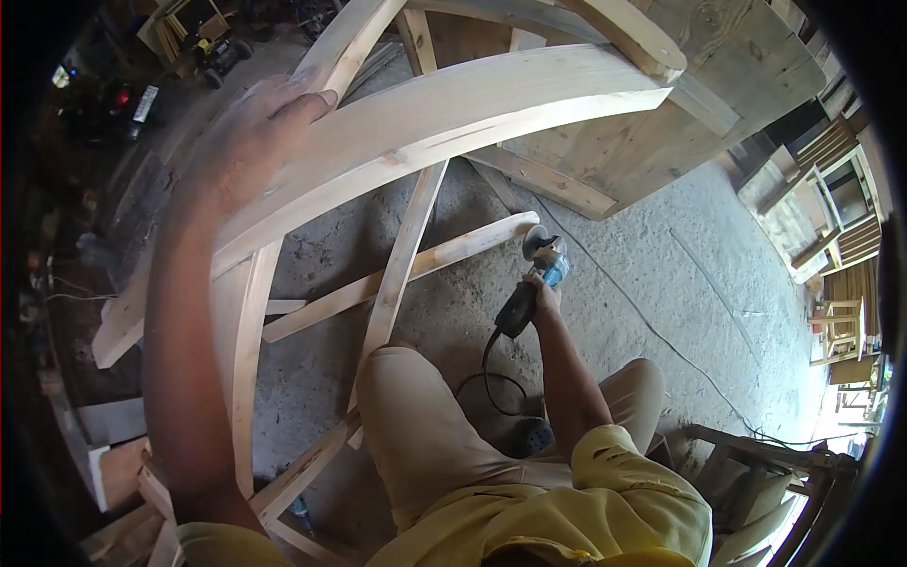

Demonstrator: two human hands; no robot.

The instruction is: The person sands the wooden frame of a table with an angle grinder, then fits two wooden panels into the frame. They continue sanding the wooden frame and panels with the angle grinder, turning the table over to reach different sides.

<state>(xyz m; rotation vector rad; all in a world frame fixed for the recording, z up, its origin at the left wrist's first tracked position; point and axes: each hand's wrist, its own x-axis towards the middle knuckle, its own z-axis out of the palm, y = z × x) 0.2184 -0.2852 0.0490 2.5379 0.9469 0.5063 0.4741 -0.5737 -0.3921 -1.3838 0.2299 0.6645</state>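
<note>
My right hand (545,295) is wrapped around an angle grinder (551,263) with a blue head and a dark body. Its round disc (536,242) is close to the rounded end of a lower wooden rail (472,238). Up at the left, my left hand (274,109) grips a wooden frame where a slanted bar (351,42) meets a wide curved board (444,106); part of its fingers is hidden behind the wood. A narrow brace (406,255) crosses below the board, and its lower end is by my knee.
The grinder's black cord (487,354) loops down beside my leg, and a long cable (652,326) runs over the concrete floor (699,255). A wooden panel (605,142) leans beyond the frame. Wooden furniture (836,213) stands at the right, scrap wood (756,482) lower right.
</note>
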